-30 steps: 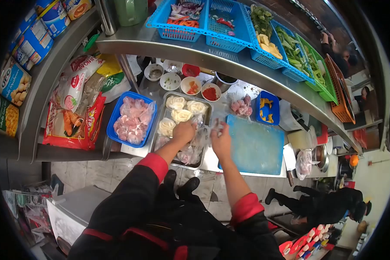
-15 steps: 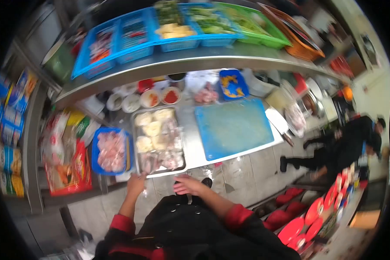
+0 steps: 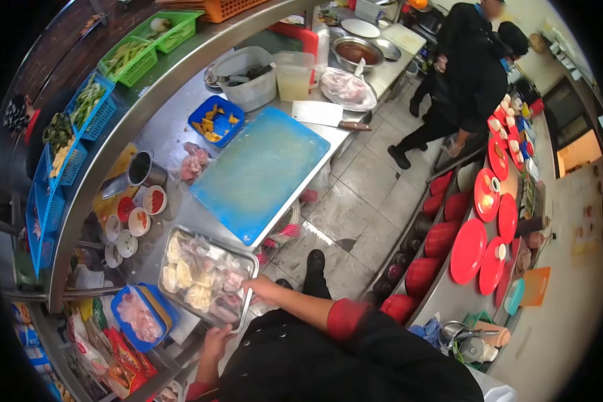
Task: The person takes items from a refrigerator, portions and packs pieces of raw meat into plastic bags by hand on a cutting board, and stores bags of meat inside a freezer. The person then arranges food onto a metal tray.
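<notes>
A metal tray (image 3: 253, 264) with bagged portions of pale yellow food (image 3: 197, 295) and pinkish pieces lies at the counter's near edge, close to my body. My right hand (image 3: 264, 289) has its fingers closed on the tray's right-hand rim. At the near corner, my left hand (image 3: 216, 340) grips the rim, its fingertips partly out of sight. Beyond the tray lies a blue cutting board (image 3: 258, 174). A blue container (image 3: 141, 316) of raw pink meat stands to the left of the tray.
A cleaver (image 3: 321, 114) lies past the board, its handle over the counter edge. Small bowls (image 3: 139, 221) stand under the overhead shelf (image 3: 107, 134). Red plates (image 3: 469, 251) line the counter at right. Two people in black (image 3: 462, 74) stand in the aisle.
My view has turned to the right. My right hand, open and off the tray before, now holds its rim. My left hand stays at the tray's near corner.
</notes>
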### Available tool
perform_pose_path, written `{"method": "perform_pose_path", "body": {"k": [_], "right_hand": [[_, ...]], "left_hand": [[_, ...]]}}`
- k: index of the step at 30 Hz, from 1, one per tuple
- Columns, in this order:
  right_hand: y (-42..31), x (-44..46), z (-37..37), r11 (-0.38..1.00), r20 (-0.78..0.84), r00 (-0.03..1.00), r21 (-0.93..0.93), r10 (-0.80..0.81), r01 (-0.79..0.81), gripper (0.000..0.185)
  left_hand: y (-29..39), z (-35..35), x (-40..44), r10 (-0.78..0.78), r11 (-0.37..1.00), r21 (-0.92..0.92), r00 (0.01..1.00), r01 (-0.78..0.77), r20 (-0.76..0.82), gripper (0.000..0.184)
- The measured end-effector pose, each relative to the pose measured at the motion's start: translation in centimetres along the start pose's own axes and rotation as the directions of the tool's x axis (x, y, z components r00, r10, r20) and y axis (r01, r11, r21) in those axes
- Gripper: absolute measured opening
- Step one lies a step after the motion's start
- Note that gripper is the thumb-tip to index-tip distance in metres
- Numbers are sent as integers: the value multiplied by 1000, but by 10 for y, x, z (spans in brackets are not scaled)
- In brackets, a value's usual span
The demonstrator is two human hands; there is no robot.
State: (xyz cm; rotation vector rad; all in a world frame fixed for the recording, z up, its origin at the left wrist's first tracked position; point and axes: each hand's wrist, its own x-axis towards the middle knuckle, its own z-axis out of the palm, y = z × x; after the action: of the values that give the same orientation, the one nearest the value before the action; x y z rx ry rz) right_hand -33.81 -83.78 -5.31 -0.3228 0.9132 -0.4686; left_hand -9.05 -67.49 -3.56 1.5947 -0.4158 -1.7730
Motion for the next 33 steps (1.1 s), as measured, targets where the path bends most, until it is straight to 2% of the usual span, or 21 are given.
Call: {"method": "perform_pose_path", "body": {"k": [1, 4, 5, 7, 8, 9, 13, 16, 19, 20, 22, 23, 25, 26, 27, 28, 29, 30, 31, 32, 33], "right_hand": [[-10, -16, -1, 1000, -4, 1000, 16, -1, 1, 25], [-51, -52, -13, 992, 31, 993, 56, -115, 113, 25], [-62, -65, -21, 991, 36, 992, 55, -122, 120, 25], [-90, -99, -42, 974, -21, 976, 59, -216, 217, 24], [-110, -121, -54, 971, -40, 972, 60, -230, 232, 24], [-128, -138, -68, 966, -65, 967, 66, -245, 249, 25], [-168, -187, -106, 926, -188, 924, 116, -333, 358, 25], [-178, -208, -170, 903, -259, 888, 105, -380, 417, 25], [-178, -225, -216, 846, -340, 839, 184, -424, 501, 29], [-176, -230, -242, 816, -373, 794, 140, -481, 560, 30], [-166, -231, -303, 816, -430, 729, -31, -533, 578, 35], [-157, -234, -332, 817, -438, 727, -32, -529, 575, 35], [-192, -278, -343, 745, -471, 658, 2, -587, 667, 31], [-198, -285, -353, 733, -496, 631, -17, -597, 681, 30], [-203, -291, -368, 732, -503, 624, -24, -597, 681, 30], [-205, -293, -382, 761, -507, 634, -68, -584, 645, 31], [-205, -296, -389, 793, -514, 649, -109, -561, 600, 32], [-214, -300, -392, 821, -512, 683, -84, -521, 564, 38], [-218, -295, -398, 818, -530, 668, -91, -523, 568, 38], [-213, -288, -403, 813, -561, 645, -90, -519, 575, 38], [-209, -278, -412, 807, -585, 625, -89, -517, 584, 39]], "left_hand": [[12, 11, -11, -9, 1000, 13, 1000, 9, 3, 17], [61, 47, -21, -35, 956, 293, 988, -11, 150, 31], [80, 58, -26, -27, 955, 296, 988, -18, 149, 31], [139, 96, -41, -115, 882, 470, 952, -34, 284, 38], [165, 104, -38, -89, 806, 578, 940, -126, 329, 42], [191, 119, -39, -71, 753, 646, 961, -125, 269, 40], [251, 146, -2, 106, 638, 707, 944, -305, 312, 33], [275, 196, 17, 150, 667, 651, 921, -363, 359, 34], [274, 251, 49, -23, 755, 625, 943, -201, 331, 34], [274, 271, 65, -27, 745, 635, 941, -205, 337, 34], [267, 310, 88, -47, 573, 785, 946, -236, 319, 33], [266, 331, 97, -55, 574, 784, 945, -235, 324, 33], [275, 395, 114, 145, 544, 767, 938, -340, 314, 33], [282, 431, 121, 347, 388, 751, 839, -535, 419, 35], [292, 482, 125, 513, 188, 704, 680, -685, 524, 38], [307, 548, 126, 579, -43, 657, 517, -753, 631, 45], [321, 627, 127, 604, -39, 458, 344, -888, 719, 51], [334, 713, 122, 503, -200, 302, 167, -932, 848, 58], [320, 782, 150, 196, -223, 257, 215, -940, 957, 57], [296, 824, 179, -143, -220, 205, 239, -954, 960, 62], [284, 839, 194, -156, -200, 191, 224, -961, 962, 62]]}}
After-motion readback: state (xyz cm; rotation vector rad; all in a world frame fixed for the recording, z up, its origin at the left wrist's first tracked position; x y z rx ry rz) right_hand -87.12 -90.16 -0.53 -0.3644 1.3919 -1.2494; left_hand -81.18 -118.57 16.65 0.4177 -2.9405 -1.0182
